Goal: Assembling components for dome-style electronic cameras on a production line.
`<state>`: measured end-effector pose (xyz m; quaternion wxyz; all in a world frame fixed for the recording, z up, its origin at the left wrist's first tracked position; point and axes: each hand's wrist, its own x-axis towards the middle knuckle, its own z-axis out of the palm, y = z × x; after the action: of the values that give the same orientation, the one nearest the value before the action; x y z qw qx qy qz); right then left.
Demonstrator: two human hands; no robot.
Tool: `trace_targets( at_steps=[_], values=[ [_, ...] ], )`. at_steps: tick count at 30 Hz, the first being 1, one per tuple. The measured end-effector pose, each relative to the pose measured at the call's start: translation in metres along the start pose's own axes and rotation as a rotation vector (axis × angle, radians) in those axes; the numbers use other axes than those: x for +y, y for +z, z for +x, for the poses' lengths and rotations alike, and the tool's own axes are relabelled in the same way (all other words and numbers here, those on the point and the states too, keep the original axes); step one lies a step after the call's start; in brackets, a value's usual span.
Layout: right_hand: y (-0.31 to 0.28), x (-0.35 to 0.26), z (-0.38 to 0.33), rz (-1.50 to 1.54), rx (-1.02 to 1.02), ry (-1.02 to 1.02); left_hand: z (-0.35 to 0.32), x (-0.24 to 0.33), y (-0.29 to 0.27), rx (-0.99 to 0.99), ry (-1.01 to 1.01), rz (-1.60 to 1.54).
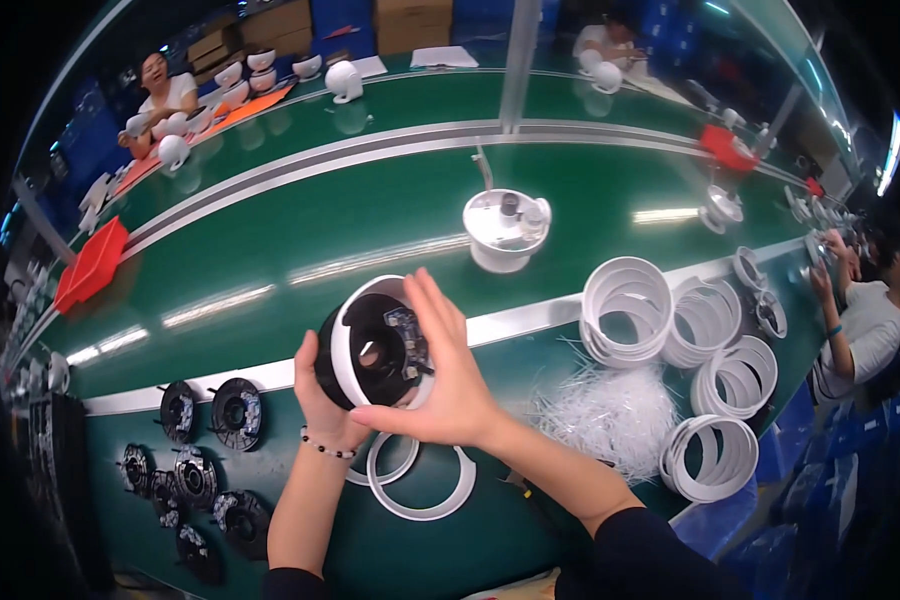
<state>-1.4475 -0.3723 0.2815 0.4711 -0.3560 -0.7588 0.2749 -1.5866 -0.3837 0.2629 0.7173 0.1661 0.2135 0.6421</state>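
You hold a round housing [370, 345], matte black outside with a smooth white rim and a small circuit board set in its hollow face, up over the near edge of the glossy green desk [270, 230]. Your left hand [320, 400] cups it from behind and below, grip wrapped on the black shell. Your right hand [440, 375] lies flat across the white rim, fingers straight and spread, pressing rather than clenched. Just under your hands two thin white rings [420, 480] lie flat on the desk. Stacked white rings [625, 310] and a heap of clear stringy plastic ties [610, 415] crowd your right; black round modules [210, 410] sit to your left. A white cup-shaped housing [505, 230] stands well beyond on open green.
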Motion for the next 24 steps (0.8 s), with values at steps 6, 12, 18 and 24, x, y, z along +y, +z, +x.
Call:
trace_targets(
  at_steps=[6,12,18,24],
  values=[
    [-0.007,0.0,0.001,-0.039,-0.109,-0.057,-0.001,-0.002,-0.005,-0.01,0.006,-0.04],
    [-0.011,0.006,0.004,0.243,-0.109,0.127,-0.001,-0.008,0.0,0.014,0.059,-0.031],
    [0.008,0.003,-0.004,-0.06,-0.123,0.079,-0.008,-0.014,-0.006,-0.08,0.128,0.057],
    [0.003,-0.007,0.0,-0.212,-0.029,-0.014,-0.008,-0.018,-0.002,-0.122,0.098,0.053]
  ],
)
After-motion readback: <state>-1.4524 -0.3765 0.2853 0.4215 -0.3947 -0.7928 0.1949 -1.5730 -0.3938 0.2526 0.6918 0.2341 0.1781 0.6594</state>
